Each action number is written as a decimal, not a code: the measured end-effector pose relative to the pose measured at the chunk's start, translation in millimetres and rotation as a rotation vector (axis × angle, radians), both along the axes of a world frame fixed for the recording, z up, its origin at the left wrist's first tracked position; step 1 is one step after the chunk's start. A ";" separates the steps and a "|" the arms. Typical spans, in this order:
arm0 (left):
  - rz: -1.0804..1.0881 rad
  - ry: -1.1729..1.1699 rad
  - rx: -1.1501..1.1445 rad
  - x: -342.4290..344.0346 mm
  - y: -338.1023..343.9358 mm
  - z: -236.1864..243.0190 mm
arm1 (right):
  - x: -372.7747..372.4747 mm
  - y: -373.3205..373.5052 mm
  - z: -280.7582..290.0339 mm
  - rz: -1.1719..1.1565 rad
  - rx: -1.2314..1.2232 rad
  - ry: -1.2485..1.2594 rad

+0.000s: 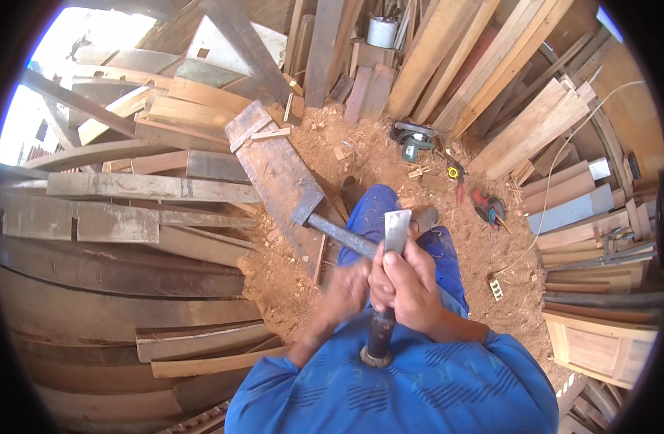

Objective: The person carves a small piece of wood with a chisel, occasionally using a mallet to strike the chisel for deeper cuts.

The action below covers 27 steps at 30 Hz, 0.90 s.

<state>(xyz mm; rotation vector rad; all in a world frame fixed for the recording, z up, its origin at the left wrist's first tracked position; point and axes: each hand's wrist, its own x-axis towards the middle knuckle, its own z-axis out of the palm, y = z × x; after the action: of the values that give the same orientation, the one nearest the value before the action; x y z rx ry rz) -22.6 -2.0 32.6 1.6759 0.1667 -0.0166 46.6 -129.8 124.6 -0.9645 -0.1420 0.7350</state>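
A wide-bladed chisel (380, 333) stands upright before my chest, its flat metal blade up and the butt of its dark handle against my blue shirt. My right hand (413, 283) is closed around it just below the blade, the thumb lying along the front. My left hand (346, 291) is beside it, smeared by motion, so its fingers cannot be made out. A hammer (339, 233) with a blocky metal head lies over the worn plank (280, 170). Its handle runs toward my right hand and disappears behind the chisel; whether that hand also grips it is hidden.
Sawdust and shavings cover the floor. Ahead lie a green power tool (411, 147), a yellow tape measure (453, 173) and a red-and-black tool (484, 202). A socket strip (496, 290) on a cable sits at right. Stacked boards (129, 253) crowd the left; more timber leans ahead and right.
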 end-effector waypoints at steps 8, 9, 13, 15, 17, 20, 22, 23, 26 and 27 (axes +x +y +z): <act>0.237 0.038 -0.386 18.9 14.7 -22.0 | 18.1 6.2 -30.9 -0.031 0.094 0.389; 0.249 0.015 -0.456 29.4 19.3 -22.5 | 16.5 11.5 -28.3 0.006 0.110 0.424; 0.249 -0.082 -0.294 61.6 26.1 3.9 | -0.6 24.8 -30.1 0.158 0.054 0.416; 0.136 -0.157 -0.029 63.7 37.6 1.2 | -2.9 22.7 -29.4 0.142 0.054 0.344; 0.178 -0.204 0.218 59.4 30.7 16.2 | -5.7 20.1 -30.9 0.119 0.035 0.313; 0.174 -0.227 0.309 52.6 28.6 25.5 | -6.3 18.3 -26.1 0.110 0.006 0.296; 0.178 -0.217 0.250 46.6 29.0 28.3 | -6.9 18.1 -22.5 0.124 0.010 0.291; 0.195 -0.230 0.237 44.3 28.5 27.2 | -7.1 18.1 -21.2 0.124 0.009 0.289; 0.205 -0.275 0.296 37.9 24.2 21.4 | -7.2 16.7 -18.8 0.092 -0.002 0.282; 0.182 -0.296 0.383 35.5 22.7 20.5 | -6.6 15.7 -18.3 0.063 -0.010 0.278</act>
<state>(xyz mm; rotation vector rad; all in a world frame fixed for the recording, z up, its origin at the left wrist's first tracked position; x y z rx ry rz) 12.9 20.7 53.2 2.0145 0.1015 0.4214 40.0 -114.1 106.3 -0.8606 0.0751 0.9205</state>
